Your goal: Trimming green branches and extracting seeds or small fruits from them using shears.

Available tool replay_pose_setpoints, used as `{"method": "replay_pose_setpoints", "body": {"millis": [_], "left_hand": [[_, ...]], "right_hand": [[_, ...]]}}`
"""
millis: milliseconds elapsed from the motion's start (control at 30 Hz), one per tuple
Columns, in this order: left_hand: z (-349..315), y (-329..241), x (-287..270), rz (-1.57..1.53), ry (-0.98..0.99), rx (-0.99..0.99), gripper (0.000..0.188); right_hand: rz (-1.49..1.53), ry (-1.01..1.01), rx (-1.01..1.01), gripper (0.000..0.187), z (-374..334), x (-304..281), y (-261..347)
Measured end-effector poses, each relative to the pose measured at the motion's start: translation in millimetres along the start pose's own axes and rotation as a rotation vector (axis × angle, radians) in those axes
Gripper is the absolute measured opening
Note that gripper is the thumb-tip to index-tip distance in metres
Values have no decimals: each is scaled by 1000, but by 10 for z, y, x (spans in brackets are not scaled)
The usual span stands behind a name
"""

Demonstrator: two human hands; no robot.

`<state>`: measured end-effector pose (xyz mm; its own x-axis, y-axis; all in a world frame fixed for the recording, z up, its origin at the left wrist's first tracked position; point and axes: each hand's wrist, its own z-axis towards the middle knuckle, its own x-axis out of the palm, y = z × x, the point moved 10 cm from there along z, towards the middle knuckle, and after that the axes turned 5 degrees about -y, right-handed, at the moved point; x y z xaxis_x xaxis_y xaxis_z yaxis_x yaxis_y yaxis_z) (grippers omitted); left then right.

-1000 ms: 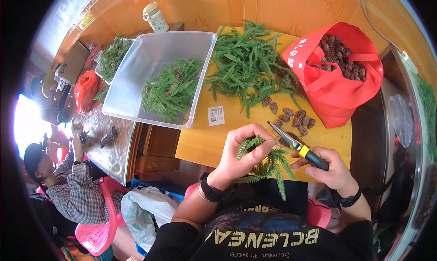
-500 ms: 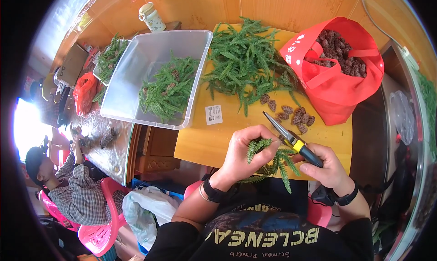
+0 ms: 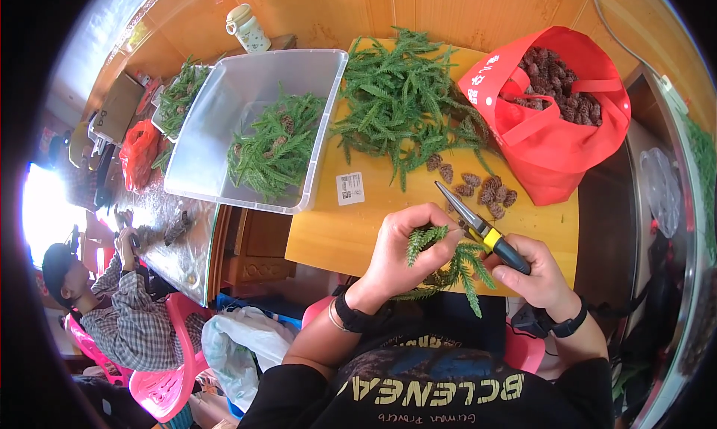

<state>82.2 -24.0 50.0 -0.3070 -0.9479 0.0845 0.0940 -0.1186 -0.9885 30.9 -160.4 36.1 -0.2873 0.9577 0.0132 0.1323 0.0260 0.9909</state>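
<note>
The left hand (image 3: 411, 251) pinches a conifer sprig (image 3: 469, 267) over the near edge of the yellow table (image 3: 336, 235), apparently to steady it. The right hand (image 3: 535, 272) grips needle-nose pliers (image 3: 491, 239) by their handles, tips angled forward-left. Pine cones (image 3: 491, 192) lie just beyond, likely for easy reach.

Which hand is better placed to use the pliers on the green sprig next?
The right, most likely: the right hand grips the black-and-yellow pliers by the handles, nose near the left hand, which is occupied pinching the green sprig.
</note>
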Motion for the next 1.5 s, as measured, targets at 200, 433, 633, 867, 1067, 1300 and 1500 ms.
{"method": "replay_pose_setpoints", "body": {"millis": [200, 433, 633, 867, 1067, 1300, 1500], "left_hand": [[1, 21, -14, 51, -11, 8, 4], [6, 11, -134, 106, -86, 22, 2], [-11, 96, -182, -126, -19, -9, 17], [-22, 0, -156, -189, 78, 80, 29], [-52, -61, -151, -164, 126, 96, 28], [-310, -106, -84, -226, 171, 149, 29], [-390, -146, -92, -277, 199, 142, 28]], "right_hand": [[-82, -109, 47, 12, -22, -65, -41], [-700, -318, -223, 10, 6, -262, 279], [-447, -158, -87, 15, -96, -330, 289], [-611, -69, -124, 14, -114, -269, 485], [-620, -36, -116, 14, -150, -239, 430], [-673, -65, -255, 14, -470, -101, 439], [-783, -123, -192, 9, -537, -61, 452]]}}
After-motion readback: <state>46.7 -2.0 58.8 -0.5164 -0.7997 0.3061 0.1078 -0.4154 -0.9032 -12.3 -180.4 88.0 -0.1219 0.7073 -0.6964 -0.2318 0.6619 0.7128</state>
